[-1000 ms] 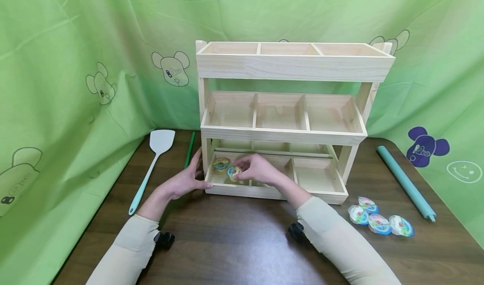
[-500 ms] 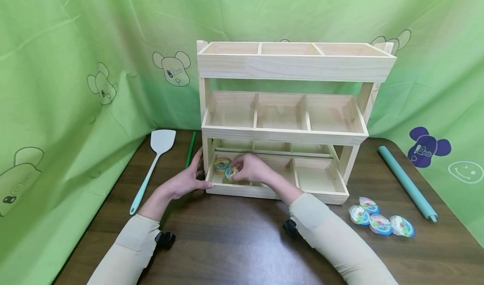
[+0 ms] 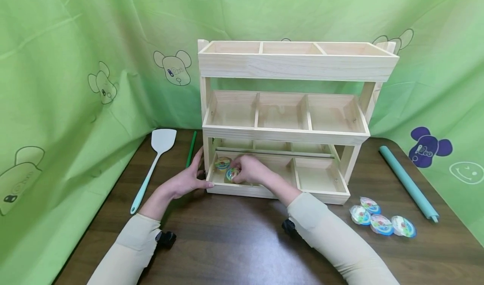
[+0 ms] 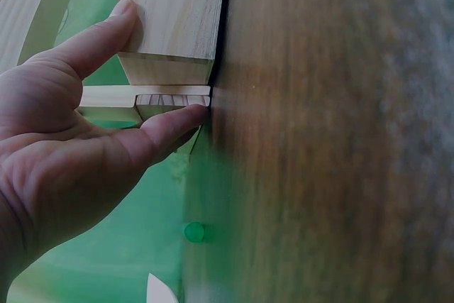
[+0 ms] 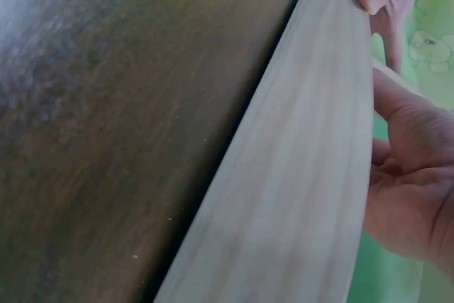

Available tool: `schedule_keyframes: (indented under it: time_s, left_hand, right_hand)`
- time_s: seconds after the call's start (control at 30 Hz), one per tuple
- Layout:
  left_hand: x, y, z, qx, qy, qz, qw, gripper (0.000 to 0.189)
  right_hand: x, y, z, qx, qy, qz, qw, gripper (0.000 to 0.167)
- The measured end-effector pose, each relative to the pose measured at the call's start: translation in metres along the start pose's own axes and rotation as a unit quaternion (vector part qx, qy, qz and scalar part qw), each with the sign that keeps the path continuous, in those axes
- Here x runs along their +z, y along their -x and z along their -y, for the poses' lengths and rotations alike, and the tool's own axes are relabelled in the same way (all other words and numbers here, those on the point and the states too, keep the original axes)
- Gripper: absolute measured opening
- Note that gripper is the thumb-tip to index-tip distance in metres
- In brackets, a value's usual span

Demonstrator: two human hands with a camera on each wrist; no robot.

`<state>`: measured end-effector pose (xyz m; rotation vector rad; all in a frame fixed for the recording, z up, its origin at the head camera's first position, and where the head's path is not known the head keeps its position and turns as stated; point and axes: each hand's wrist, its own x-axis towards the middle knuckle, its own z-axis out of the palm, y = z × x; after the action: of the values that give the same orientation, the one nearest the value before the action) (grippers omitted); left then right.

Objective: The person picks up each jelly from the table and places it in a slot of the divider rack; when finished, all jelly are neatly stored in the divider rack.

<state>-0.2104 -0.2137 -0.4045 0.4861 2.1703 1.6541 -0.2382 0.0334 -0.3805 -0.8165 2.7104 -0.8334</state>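
Note:
My right hand (image 3: 251, 169) pinches a small jelly cup (image 3: 232, 173) with a printed film lid, low inside the left compartment of the bottom tray (image 3: 272, 192). A second jelly cup (image 3: 222, 163) lies just behind it in that compartment. This tray belongs to a three-tier wooden rack (image 3: 298, 66). At the rack's lower left corner is my left hand (image 3: 185, 182), its thumb on the tray's front corner. In the left wrist view its fingers (image 4: 174, 125) stretch straight against the side post. The front board (image 5: 284, 140) hides the held cup in the right wrist view.
Several jelly cups (image 3: 382, 225) lie on the table right of the rack, near a rolled teal sheet (image 3: 408, 183). To the left lie a white-headed spatula (image 3: 153, 167) and a green stick (image 3: 192, 148). Green cloth (image 3: 283, 8) hangs behind.
The right hand has moved slightly left with its cup, bringing it closer to the other cup in the compartment. My left hand stays at the rack's corner.

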Motion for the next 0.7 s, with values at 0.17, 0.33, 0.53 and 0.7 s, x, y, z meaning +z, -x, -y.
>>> schedule_keyframes:
  time_s: [0.17,0.33,0.53,0.7]
  left_hand:
    - [0.000,0.000,0.000,0.000,-0.001,-0.001,1.0000,0.125]
    - [0.000,0.000,0.001,-0.003,-0.006,0.000,1.0000,0.125]
    - [0.000,0.000,0.001,-0.004,-0.011,-0.004,0.9999,0.126]
    - [0.000,-0.001,0.000,0.001,-0.009,-0.003,1.0000,0.126]
  right_hand:
    - [-0.004,0.004,0.002,-0.012,0.020,0.007,0.9997,0.046]
    - [-0.014,0.012,-0.004,-0.023,-0.015,0.002,0.9996,0.047]
    - [-0.032,0.030,-0.011,-0.027,-0.065,-0.032,0.9970,0.046]
    - [-0.044,0.052,-0.014,-0.034,-0.114,-0.049,0.9916,0.039]
